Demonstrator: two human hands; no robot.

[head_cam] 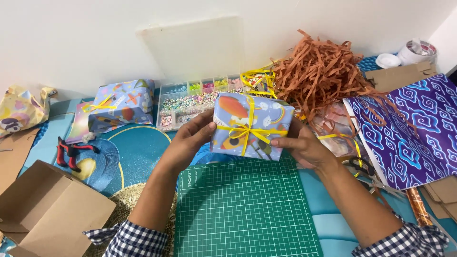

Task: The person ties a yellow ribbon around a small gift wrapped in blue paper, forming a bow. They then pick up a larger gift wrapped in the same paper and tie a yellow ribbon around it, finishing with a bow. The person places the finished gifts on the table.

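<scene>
The person is holding a small wrapped gift box [248, 126] up between both hands, just above the far edge of a green cutting mat [245, 209]. The left hand [188, 140] is cupping the box's left side, fingers curled around its edge; the right hand [304, 147] is gripping the lower right corner, thumb lying along the front. Both hands are closed on the box, neither one spread wide.

The box is wrapped in pale blue cartoon-print paper and tied crosswise with thin yellow ribbon [247, 132], knotted in a bow at the front. It looks light and fairly stiff, though the glossy paper is probably slick and would crease under a hard squeeze. The flat sides and corners seem the safest places to hold; the bow looks easy to crush or pull loose.

Beyond the hands a clear bead organiser [200, 102] is standing open, with a heap of brown shredded paper [319, 74] to its right. Left of the left hand are lying a second wrapped box [124, 102] and red-handled pliers [71, 152]. A roll of purple patterned wrapping paper [409, 128] is spreading out beside the right hand.
</scene>
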